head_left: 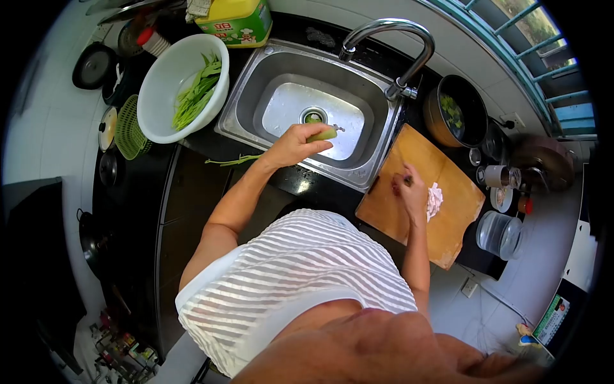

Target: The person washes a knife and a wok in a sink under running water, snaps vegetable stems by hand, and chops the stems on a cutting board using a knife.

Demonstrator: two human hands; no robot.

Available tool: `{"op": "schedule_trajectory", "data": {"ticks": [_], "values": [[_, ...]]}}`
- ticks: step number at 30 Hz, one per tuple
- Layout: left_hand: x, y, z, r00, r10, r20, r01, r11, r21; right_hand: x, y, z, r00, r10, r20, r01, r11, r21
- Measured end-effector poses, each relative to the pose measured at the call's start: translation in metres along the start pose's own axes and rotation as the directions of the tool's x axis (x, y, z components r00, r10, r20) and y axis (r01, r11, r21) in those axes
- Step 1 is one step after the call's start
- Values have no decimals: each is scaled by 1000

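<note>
Pinching a green vegetable piece [323, 134] over the sink [272, 75], there's the left hand [295, 147]! The right hand [414, 193] curls over the chopping board [444, 233] beside a pale pink pile [434, 200]; whether it's pinching anything, I can't tell.

Left hand [295, 146] gripping green vegetable piece [324, 134] over sink [256, 96]; right hand [413, 195] over cutting board [451, 176], beside pale strips [435, 200].

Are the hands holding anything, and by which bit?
The left hand holds a green piece near one end; the other end pokes out. Something dark shows at the right hand; whether it's held, I can't tell.
</note>
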State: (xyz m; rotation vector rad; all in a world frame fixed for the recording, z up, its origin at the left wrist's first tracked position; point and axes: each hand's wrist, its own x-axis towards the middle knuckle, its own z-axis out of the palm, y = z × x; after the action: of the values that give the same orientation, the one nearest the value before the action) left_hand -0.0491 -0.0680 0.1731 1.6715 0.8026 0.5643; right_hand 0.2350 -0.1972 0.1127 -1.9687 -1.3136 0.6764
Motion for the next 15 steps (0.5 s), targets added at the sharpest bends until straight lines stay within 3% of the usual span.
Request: {"op": "schedule_trajectory", "data": {"ticks": [1, 3, 4, 5, 6, 8, 10, 11, 12, 13, 15], "values": [[1, 3, 0, 998, 60, -31, -59, 998, 24, -10, 9, -15, 993, 107, -44, -108, 994, -13], [1, 13, -12, 998, 50, -27, -52, 995, -85, -30, 69, -28, 936, 21, -351, -33, 999, -29], [1, 20, -20, 999, 40, -24, -44, 980, -195, -44, 97, -40, 910, 141, -389, -140, 990, 31], [2, 28, -28, 990, 106, -93, -121, 978, -170, -57, 120, -52, 869, 261, -420, -244, 965, 95], [1, 36, -35, 973, 169, -159, -192, 971, -144, -68, 138, -61, 862, 268, -431, -254, 963, 91], [5, 55, -51, 893, 340, -295, -413, 878, -240, -88, 163, -77, 745, 290, -600, -457, 878, -144], [11, 76, -64, 754, 524, -396, -623, 761, -179, -99, 166, -87, 731, 313, -606, -539, 810, -232], [16, 79, -67, 752, 528, -393, -629, 754, -189, -103, 166, -91, 725, 339, -599, -603, 733, -315], [22, 82, -71, 665, 567, -487, -701, 698, -145, -106, 170, -93, 718, 337, -609, -608, 730, -313], [28, 83, -73, 563, 596, -573, -765, 638, -89, -107, 178, -91, 743, 243, -624, -578, 702, -416], [40, 75, -76, 522, 556, -646, -779, 620, -96, -106, 183, -88, 799, 102, -593, -513, 631, -582]]}}
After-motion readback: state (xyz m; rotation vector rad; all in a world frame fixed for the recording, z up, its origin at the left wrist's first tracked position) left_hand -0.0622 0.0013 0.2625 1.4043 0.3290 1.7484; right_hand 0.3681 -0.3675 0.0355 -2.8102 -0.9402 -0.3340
